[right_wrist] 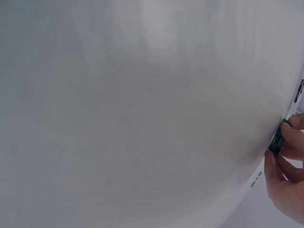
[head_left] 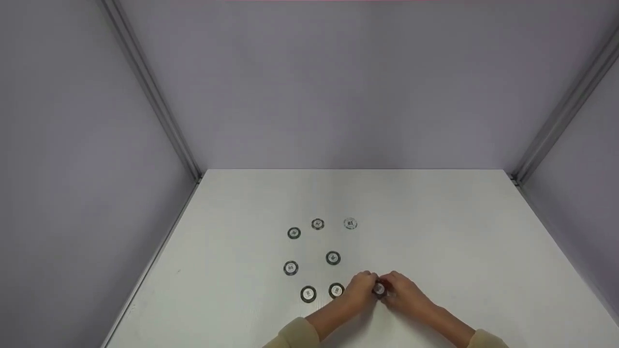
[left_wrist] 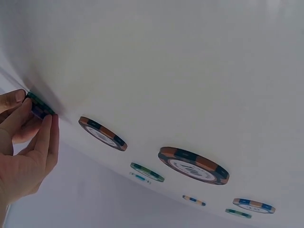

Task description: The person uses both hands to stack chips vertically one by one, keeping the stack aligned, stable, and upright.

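Note:
A small stack of poker chips (head_left: 379, 289) is held between both hands at the front of the white table. My left hand (head_left: 361, 291) grips the stack from the left, and my right hand (head_left: 405, 296) pinches it from the right. Green and purple edges show on the stacked chips (left_wrist: 40, 107) in the left wrist view. In the right wrist view the same stack (right_wrist: 278, 138) sits among the fingertips, partly hidden by them. Just left of my left hand lies a flat chip (head_left: 336, 290), its lower edge partly covered by the arm.
Several other chips lie singly on the table (head_left: 459, 232): a dark-rimmed chip (head_left: 308, 294) at front left, one in the middle (head_left: 333, 257), a chip (head_left: 290, 268) at left, two farther back (head_left: 294, 233), and a pale chip (head_left: 350, 223). Grey panels (head_left: 309, 87) enclose the table.

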